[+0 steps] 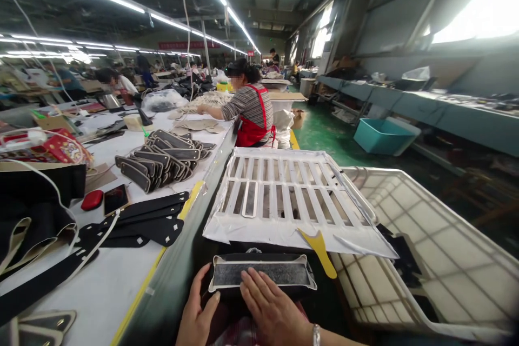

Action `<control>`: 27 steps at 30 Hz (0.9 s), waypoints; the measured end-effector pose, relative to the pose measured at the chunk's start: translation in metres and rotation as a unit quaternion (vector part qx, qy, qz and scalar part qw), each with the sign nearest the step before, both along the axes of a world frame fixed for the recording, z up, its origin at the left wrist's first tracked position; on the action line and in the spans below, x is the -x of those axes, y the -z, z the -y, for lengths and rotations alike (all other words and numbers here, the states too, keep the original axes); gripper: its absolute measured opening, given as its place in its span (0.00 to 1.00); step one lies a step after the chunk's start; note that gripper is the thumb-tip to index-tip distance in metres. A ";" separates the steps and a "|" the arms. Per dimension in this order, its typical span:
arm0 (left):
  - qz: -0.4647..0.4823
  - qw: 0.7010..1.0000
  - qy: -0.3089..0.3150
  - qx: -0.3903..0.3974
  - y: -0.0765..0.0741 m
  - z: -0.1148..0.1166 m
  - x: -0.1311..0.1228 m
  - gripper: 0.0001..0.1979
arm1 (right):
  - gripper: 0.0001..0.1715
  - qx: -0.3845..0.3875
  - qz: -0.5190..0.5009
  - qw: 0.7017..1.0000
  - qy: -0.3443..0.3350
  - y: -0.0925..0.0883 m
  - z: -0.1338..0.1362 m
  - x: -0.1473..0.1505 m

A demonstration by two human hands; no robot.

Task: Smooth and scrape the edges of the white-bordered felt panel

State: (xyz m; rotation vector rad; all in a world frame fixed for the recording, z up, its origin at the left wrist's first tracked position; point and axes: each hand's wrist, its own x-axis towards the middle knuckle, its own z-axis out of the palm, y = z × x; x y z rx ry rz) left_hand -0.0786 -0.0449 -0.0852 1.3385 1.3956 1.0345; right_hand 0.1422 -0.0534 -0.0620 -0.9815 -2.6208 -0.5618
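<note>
In front of my body lies a long rectangular piece [294,274] with a dark grey panel and pale edging with gathered corners. My right hand [270,300] lies flat across its middle, fingers stretched out together. My left hand [198,311] is at the piece's left end, thumb and fingers apart; whether it touches the edge is hard to tell. Just beyond is a white slotted frame [279,221], with one pale-rimmed dark strip [250,199] in a front-row slot. A yellow flat scraper-like tool [319,251] rests over the frame's front edge.
On the white table [138,281] to the left are a heap of dark, pale-edged strips [164,157], black pieces with metal fittings [141,224], a phone [116,199] and a red case [92,200]. A white plastic crate [381,292] stands right. Beyond sits a co-worker in a red apron [257,119].
</note>
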 end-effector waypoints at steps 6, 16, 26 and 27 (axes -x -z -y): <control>-0.275 0.947 0.153 -0.072 -0.036 -0.027 0.018 0.36 | 0.24 -0.036 0.005 0.998 0.045 0.009 0.017 -0.036; -0.540 0.741 0.356 -0.182 -0.075 -0.079 -0.050 0.49 | 0.28 -0.004 -0.009 0.999 0.046 0.007 0.015 -0.027; -0.489 0.771 0.363 -0.186 -0.056 -0.060 -0.080 0.34 | 0.22 -0.091 -0.062 0.994 0.024 0.018 0.002 -0.008; -0.493 0.772 0.356 -0.183 -0.059 -0.057 -0.080 0.34 | 0.20 -0.105 -0.071 0.992 0.013 0.017 0.004 -0.011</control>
